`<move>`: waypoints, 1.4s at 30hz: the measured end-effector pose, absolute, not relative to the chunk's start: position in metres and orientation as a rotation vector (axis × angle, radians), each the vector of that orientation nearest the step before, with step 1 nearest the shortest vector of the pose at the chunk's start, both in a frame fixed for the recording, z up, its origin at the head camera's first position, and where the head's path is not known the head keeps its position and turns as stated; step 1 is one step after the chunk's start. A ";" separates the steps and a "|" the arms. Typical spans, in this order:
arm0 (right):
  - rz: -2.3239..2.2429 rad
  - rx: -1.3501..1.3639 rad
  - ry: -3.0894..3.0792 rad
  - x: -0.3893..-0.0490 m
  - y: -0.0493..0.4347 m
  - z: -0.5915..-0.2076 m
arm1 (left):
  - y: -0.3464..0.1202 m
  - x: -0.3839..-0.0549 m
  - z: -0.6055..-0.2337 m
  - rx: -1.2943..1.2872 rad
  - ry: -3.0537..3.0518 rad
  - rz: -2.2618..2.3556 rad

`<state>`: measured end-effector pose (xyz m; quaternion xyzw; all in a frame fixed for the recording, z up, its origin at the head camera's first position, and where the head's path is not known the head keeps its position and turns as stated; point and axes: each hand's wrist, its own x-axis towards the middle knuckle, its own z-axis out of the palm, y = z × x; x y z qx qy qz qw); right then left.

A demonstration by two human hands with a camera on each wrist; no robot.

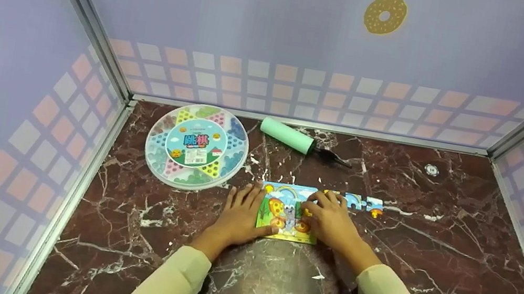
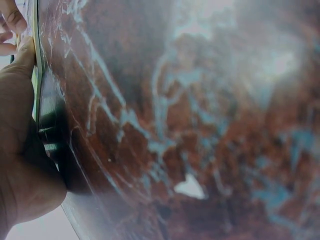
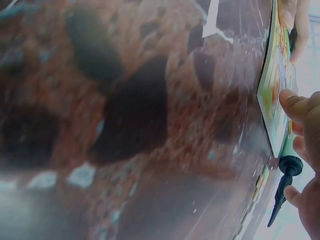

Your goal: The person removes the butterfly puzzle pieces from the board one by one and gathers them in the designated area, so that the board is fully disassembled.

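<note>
A colourful jigsaw puzzle (image 1: pixel 275 228) with a grey cartoon mouse lies in its flat tray on the dark marble surface. My left hand (image 1: pixel 241 216) rests along its left edge, fingers stretched out and thumb on the lower left corner. Over the right part of the puzzle, my right hand (image 1: pixel 334 224) bends its fingers and pinches a small puzzle piece (image 1: pixel 307 211) close on the picture; the hand hides much of that side. In the right wrist view the thumb (image 3: pixel 289 97) presses down at the puzzle's face.
Loose puzzle pieces (image 1: pixel 353 201) lie in a row right of the tray. Behind it is a mint green hand pump (image 1: pixel 287 136) with a black nozzle. A round Chinese checkers set (image 1: pixel 191 178) sits at the back left, a small round chip (image 1: pixel 431 169) at the back right. Patterned walls enclose the surface.
</note>
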<state>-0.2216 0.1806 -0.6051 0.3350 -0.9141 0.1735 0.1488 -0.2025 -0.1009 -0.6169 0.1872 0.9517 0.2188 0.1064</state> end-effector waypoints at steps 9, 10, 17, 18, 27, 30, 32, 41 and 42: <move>0.601 0.888 -2.723 -0.216 0.198 -0.606 | -0.102 -0.205 -0.624 0.553 2.794 0.681; 0.605 0.885 -2.721 -0.216 0.199 -0.607 | -0.103 -0.206 -0.625 0.559 2.799 0.684; 0.588 0.894 -2.680 -0.215 0.212 -0.608 | -0.103 -0.210 -0.632 0.547 2.795 0.661; 0.579 0.894 -2.675 -0.215 0.213 -0.609 | -0.103 -0.210 -0.633 0.547 2.796 0.665; 0.597 0.863 -2.685 -0.212 0.225 -0.612 | -0.103 -0.209 -0.635 0.548 2.811 0.675; 0.601 0.851 -2.701 -0.210 0.227 -0.611 | -0.103 -0.209 -0.635 0.550 2.810 0.665; 0.599 0.842 -2.708 -0.209 0.229 -0.611 | -0.103 -0.209 -0.635 0.553 2.810 0.665; 0.584 0.855 -2.648 -0.209 0.236 -0.616 | -0.103 -0.209 -0.635 0.547 2.809 0.661; 0.582 0.858 -2.640 -0.209 0.237 -0.616 | -0.103 -0.209 -0.634 0.546 2.808 0.661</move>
